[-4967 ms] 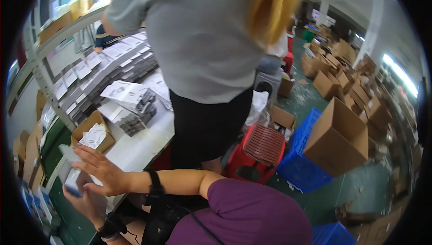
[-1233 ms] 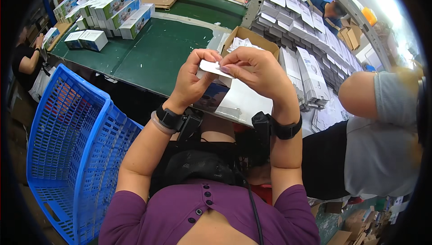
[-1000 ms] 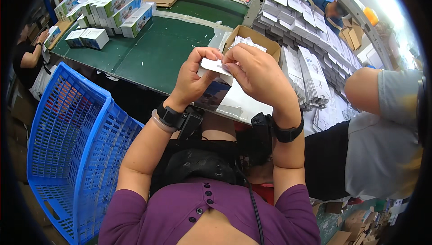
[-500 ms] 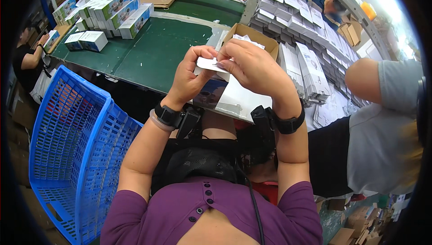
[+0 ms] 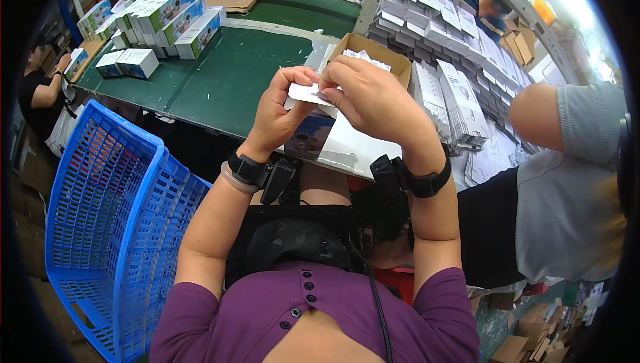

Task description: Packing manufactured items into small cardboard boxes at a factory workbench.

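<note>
Head view: small white card (image 5: 308, 92), flat and thin, pinched between left hand (image 5: 280, 113) and right hand (image 5: 373, 100) above the green tabletop (image 5: 227, 76). Versus 0.5 s ago: grip unchanged, hands marginally lower.

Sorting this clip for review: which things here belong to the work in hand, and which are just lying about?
In hand:
left hand
right hand
white card, pinched by both hands
open carton just behind the hands

Lying about:
blue crate
stacked boxes on the green table
flat white packs
</note>
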`<state>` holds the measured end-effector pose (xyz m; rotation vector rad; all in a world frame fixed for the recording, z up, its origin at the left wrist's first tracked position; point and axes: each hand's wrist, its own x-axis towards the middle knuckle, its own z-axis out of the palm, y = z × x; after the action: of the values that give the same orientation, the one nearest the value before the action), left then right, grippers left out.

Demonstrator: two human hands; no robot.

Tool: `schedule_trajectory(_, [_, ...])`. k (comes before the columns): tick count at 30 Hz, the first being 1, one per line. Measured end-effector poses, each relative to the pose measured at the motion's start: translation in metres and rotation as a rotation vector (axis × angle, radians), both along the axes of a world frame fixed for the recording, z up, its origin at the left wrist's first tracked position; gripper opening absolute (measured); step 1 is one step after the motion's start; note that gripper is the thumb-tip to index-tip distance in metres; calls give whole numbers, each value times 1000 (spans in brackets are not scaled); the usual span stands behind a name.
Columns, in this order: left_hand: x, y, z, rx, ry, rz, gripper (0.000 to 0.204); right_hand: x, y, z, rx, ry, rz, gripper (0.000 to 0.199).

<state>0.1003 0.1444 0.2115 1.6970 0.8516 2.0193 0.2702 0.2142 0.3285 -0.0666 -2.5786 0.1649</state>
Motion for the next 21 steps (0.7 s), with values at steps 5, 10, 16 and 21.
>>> schedule_trajectory(5, [0,1,1,-12,29,3,26,2,6,-3,-78,5,37,13])
schedule_trajectory(10, [-3,-1,0,-36,37,-2,24,-1,4,0,-62,-21,30,12])
schedule_trajectory(16, [1,-6,3,-77,-3,-53,23,-4,12,4,-46,-40,24,9])
schedule_trajectory(21, [-3,-7,3,-32,45,-34,20,-8,23,-7,-76,70,-289,22])
